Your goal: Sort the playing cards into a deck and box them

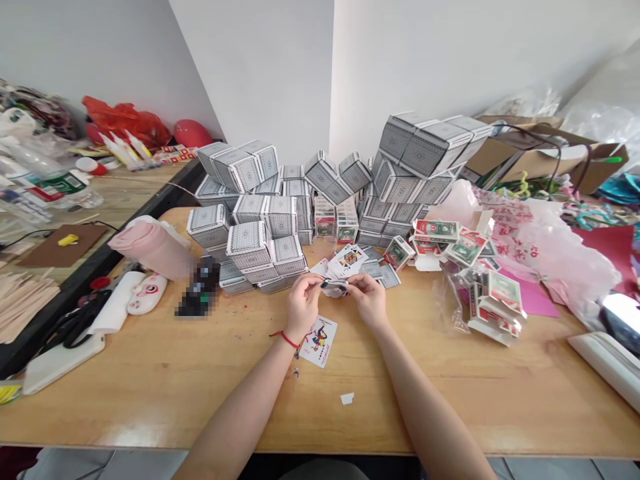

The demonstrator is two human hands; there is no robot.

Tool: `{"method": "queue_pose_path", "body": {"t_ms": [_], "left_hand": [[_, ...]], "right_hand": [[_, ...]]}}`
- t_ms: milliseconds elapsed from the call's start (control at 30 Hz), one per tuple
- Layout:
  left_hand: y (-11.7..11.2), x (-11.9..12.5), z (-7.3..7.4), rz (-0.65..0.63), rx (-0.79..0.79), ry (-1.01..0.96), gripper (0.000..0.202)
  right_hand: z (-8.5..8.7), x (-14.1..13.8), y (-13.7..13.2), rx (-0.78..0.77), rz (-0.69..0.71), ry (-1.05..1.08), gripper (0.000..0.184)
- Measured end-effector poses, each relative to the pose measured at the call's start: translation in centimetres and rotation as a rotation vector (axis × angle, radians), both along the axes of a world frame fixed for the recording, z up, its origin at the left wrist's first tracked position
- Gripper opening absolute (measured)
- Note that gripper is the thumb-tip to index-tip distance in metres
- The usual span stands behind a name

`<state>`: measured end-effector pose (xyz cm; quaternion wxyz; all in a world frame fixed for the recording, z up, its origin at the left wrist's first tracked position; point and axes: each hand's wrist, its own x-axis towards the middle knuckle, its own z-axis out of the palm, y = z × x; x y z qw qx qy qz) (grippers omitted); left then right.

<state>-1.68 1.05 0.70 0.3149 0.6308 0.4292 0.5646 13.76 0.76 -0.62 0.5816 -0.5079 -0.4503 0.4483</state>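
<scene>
My left hand [304, 300], with a red string at its wrist, and my right hand [369, 299] pinch the two ends of a bent playing card [334, 284] between them. Its face cannot be made out. Just beyond my fingers lie loose playing cards [349, 260], a picture card face up on top. Nearer to me, beside my left wrist, a joker card [320, 341] rests flat on the table. Boxes built of grey-patterned cards [250, 247] are stacked behind the hands, on both sides.
On the right are opened card packs [500, 300], a crumpled plastic bag [540, 233] and a cardboard box [530, 157]. A pink roll [150, 247], scissors [80, 320] and a white case [147, 293] lie left. A white paper scrap [347, 399] sits near the front edge.
</scene>
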Motion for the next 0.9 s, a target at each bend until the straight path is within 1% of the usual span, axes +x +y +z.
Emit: {"method": "queue_pose_path", "body": {"t_ms": [133,233,300,367,467,600,700,833,900], "left_hand": [[0.0,0.1,-0.1,-0.025,-0.031,-0.029,0.010],[-0.1,0.3,-0.1,-0.009,-0.089,-0.075,0.012],[-0.2,0.4,0.0,-0.005,-0.139,-0.093,0.017],[-0.3,0.4,0.0,-0.038,-0.181,-0.059,0.021],[-0.4,0.5,-0.1,-0.093,-0.207,0.030,0.022],[-0.5,0.8,-0.2,-0.095,-0.223,0.038,0.023],[-0.5,0.9,-0.2,-0.116,-0.225,0.066,0.021],[-0.5,1.0,-0.1,-0.187,-0.233,0.110,0.020],[-0.5,1.1,-0.3,-0.187,-0.236,0.135,0.020]], "right_hand": [[0.2,-0.1,-0.1,0.005,-0.013,-0.012,0.022],[0.4,-0.2,-0.2,0.011,-0.016,-0.024,0.021],[0.6,-0.2,-0.2,0.005,0.000,-0.003,0.023],[0.7,-0.2,-0.2,-0.013,0.038,0.036,0.026],[0.8,-0.2,-0.3,-0.050,0.105,0.073,0.031],[0.9,-0.8,-0.6,-0.065,0.202,0.016,0.035],[0.9,-1.3,-1.0,-0.048,0.207,-0.047,0.035],[1.0,-1.6,-1.2,-0.062,0.213,-0.079,0.035],[1.0,-1.6,-1.2,-0.070,0.209,-0.095,0.035]]}}
